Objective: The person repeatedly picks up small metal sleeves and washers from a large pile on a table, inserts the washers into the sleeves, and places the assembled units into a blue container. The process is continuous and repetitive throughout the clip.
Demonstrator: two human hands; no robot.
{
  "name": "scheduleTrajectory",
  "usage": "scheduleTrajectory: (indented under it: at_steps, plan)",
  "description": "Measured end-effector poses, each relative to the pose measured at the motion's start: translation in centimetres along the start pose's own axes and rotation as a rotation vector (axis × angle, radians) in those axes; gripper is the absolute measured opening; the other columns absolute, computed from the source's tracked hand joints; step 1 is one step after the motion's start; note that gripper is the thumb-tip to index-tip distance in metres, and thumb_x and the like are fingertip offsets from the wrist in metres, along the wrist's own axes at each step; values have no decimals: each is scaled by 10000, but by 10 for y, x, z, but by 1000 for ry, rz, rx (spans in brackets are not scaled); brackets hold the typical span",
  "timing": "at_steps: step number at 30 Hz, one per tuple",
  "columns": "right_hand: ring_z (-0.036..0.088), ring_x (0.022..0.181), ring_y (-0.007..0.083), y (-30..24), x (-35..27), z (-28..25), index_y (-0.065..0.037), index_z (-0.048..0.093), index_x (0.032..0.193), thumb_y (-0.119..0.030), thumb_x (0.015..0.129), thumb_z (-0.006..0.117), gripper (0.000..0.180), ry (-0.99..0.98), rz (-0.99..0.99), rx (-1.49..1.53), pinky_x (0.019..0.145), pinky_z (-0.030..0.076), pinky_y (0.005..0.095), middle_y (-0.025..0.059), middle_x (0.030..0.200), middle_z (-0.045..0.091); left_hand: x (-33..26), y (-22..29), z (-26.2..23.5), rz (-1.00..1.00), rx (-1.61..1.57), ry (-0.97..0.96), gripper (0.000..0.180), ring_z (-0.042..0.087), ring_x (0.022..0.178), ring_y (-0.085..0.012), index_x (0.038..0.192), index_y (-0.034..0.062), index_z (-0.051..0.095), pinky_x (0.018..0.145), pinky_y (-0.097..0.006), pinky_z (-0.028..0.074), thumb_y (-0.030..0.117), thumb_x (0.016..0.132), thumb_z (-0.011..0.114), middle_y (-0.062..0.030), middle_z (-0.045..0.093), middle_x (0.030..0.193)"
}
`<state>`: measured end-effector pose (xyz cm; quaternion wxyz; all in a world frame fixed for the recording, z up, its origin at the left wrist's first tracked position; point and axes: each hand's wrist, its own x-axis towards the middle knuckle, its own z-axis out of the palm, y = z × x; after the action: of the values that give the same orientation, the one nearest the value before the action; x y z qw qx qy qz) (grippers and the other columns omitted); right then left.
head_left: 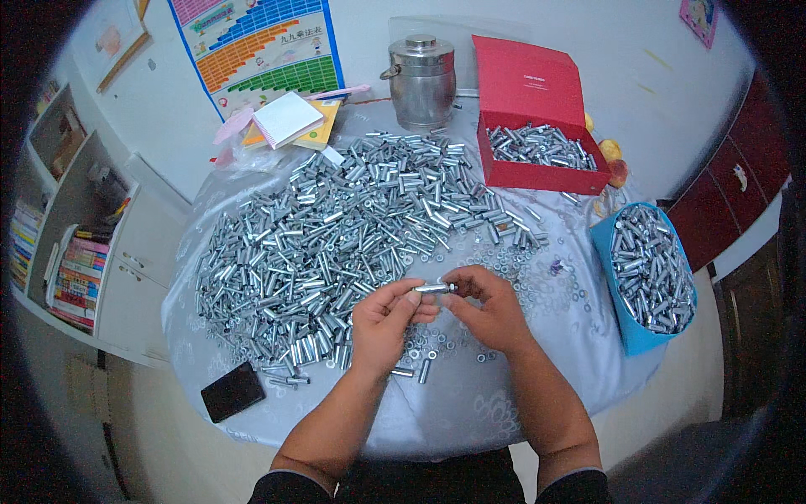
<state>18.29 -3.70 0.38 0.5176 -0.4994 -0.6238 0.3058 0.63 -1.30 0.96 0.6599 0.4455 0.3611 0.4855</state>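
A shiny metal expansion bolt [432, 288] lies level between my hands, above the near edge of a big heap. My left hand [382, 326] grips its smooth sleeve between thumb and fingers. At the other end, where a nut and washer seem to sit, the thumb and forefinger of my right hand [494, 312] pinch it. The heap of loose metal sleeves and bolts [319, 244] spreads beyond and left of my hands. Small washers or nuts [537, 277] lie scattered right of the heap, and a few sleeves [426, 368] rest just below my hands.
A blue bin [625, 294] full of metal parts stands at right; an open red box [546, 174] holds more at the back. Behind the heap are a steel pot [421, 84] and a notebook [287, 118]. A black phone [232, 392] lies near the cloth-covered table's [453, 416] front left edge.
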Motion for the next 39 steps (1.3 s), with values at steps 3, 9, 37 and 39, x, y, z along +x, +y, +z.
scheduleTrajectory:
  at_steps: [3, 9, 37, 39]
  plan:
    - [632, 710, 137, 3, -1, -6, -13, 637, 1018, -140, 874, 665, 194, -91, 256, 154, 641, 503, 287, 81, 819, 655, 3, -1, 1, -7, -36, -9, 224, 695, 767, -212, 1103, -60, 619, 705, -302, 582, 62, 927, 553, -172, 692, 913]
    - [604, 660, 105, -1, 1, 0, -21, 647, 981, -126, 874, 665, 151, 83, 46, 61, 614, 491, 259, 61, 779, 642, 4, -7, 2, -9, -9, -25, 237, 696, 792, -228, 1135, -74, 601, 729, -313, 584, 59, 949, 535, -188, 687, 933]
    - [617, 818, 106, -38, -92, -121, -5, 640, 1013, -20, 835, 708, 191, 459, 270, 243, 717, 492, 235, 41, 918, 649, -4, -14, 138, -139, -22, -435, 237, 690, 768, -219, 1099, -43, 631, 701, -323, 587, 117, 931, 584, -155, 689, 931]
    - [621, 824, 108, -39, -105, -136, -3, 639, 1025, -30, 840, 707, 198, 505, 224, 216, 713, 495, 235, 47, 930, 650, -3, -24, 159, -100, -39, -515, 231, 689, 763, -216, 1087, -44, 634, 699, -323, 588, 122, 933, 585, -147, 689, 921]
